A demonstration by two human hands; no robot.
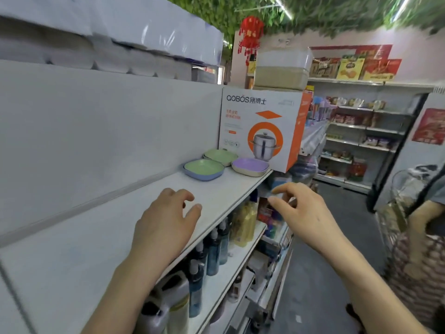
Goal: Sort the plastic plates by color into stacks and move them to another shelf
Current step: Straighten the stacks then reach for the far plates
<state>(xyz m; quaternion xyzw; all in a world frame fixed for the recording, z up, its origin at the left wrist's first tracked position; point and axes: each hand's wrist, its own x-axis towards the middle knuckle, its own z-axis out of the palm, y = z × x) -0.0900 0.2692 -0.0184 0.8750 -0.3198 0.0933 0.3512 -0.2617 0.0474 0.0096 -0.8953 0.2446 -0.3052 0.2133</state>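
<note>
Ahead, plates (204, 168) — left hand (166, 220), right hand (303, 210) loose.

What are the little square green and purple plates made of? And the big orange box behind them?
The nearest square green plate and square purple plate look like matte plastic: flat pastel colour, rounded rims, no glassy shine. The white and orange box looks like printed cardboard, with sharp folded edges.
</note>
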